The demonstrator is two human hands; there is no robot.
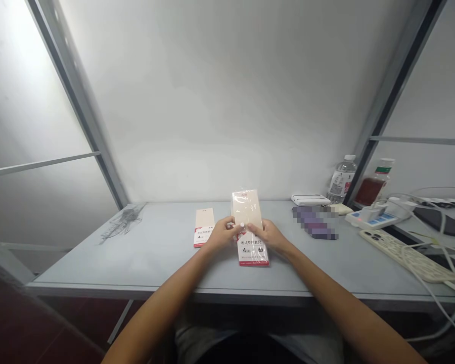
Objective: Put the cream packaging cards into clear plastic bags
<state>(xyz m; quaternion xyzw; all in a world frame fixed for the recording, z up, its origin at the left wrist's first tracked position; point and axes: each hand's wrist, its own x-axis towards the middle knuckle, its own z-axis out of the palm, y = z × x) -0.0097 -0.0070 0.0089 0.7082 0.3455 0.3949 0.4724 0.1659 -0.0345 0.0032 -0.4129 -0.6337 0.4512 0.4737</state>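
I have left grip (220, 234) and right grip (267, 235) closed on wrapped packet (246, 208), long axis tilted up away from me, above second packet (253, 253).

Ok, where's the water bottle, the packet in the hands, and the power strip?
Water bottle (341, 178): head view, on its label.
Wrapped packet (246, 208): head view, on its top.
Power strip (407, 257): head view, on its sockets.

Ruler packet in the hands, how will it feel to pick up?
The ruler packet looks light and fairly stiff: the left hand and right hand hold it up with no visible sagging. Its shiny plastic sleeve may feel somewhat slippery. Being flat, it probably won't roll.
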